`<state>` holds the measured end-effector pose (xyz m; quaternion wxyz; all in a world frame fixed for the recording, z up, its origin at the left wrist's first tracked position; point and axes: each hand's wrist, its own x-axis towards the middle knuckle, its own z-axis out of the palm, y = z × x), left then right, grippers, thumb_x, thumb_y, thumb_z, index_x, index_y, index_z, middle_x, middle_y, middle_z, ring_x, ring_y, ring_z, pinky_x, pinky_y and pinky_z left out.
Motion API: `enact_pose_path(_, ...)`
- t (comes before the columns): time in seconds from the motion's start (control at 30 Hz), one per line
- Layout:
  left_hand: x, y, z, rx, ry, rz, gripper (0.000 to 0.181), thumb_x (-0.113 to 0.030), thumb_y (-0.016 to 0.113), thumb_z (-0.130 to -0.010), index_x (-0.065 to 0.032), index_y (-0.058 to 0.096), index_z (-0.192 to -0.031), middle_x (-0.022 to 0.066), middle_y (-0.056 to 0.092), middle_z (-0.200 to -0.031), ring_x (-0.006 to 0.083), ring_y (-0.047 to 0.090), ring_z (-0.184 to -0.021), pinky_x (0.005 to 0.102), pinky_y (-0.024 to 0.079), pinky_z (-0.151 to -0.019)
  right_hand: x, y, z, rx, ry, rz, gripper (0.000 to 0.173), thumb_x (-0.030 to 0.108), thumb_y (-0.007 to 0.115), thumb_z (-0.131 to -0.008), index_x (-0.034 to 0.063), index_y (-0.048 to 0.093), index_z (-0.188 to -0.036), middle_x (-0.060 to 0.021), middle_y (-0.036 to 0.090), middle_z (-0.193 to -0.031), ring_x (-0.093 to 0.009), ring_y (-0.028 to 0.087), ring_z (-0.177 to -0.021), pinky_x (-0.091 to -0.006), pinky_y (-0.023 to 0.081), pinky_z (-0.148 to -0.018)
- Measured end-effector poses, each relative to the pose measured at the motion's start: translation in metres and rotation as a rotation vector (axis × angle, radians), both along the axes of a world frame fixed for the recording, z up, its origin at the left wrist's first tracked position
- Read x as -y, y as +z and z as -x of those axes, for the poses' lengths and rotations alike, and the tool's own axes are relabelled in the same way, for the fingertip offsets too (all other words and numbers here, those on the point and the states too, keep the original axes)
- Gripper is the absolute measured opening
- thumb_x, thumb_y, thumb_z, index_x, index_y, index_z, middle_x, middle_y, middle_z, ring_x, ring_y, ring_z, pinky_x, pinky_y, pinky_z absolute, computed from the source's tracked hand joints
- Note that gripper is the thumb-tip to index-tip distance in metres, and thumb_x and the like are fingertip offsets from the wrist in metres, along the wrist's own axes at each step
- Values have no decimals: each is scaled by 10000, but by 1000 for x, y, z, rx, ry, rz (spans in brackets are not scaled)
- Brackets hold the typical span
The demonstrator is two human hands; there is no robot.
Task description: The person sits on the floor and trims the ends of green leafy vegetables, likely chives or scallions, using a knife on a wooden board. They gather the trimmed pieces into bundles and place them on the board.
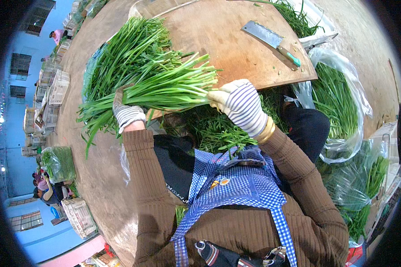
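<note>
A loose bunch of long green leafy stalks, apparently garlic chives (pixel 167 88), lies across my left hand (pixel 128 108), whose striped glove wraps round its leafy part. At the pale cut ends, my right hand (pixel 242 106), in a striped work glove, pinches the stalks between thumb and fingers. Behind the bunch a large pile of the same greens (pixel 130 53) rests on the left of a wooden board (pixel 207 30). A cleaver (pixel 264 35) with a wooden and teal handle lies on the board at the upper right, among small trimmings.
Loose greens (pixel 220 130) fill the space below the board, over my lap. To the right stand plastic bags of greens (pixel 336 100) and a white crate (pixel 307 16). Stacked crates (pixel 58 83), a bagged bundle (pixel 58 163) and several people are far left.
</note>
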<state>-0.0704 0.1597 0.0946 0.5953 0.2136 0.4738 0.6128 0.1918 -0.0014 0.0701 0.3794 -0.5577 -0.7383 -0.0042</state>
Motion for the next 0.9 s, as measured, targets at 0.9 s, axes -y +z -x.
enact_pose_path(0.9,13,-11,-17,241,-155,-179,167,-203,605,-804,-39,575,-794,97,593,-808,283,578,-834,557,431,-893,-5,5,-13,-86,-86,15,165,235,612,-725,123,654,-839,-58,591,-626,-213,580,-576,-343,428,-522)
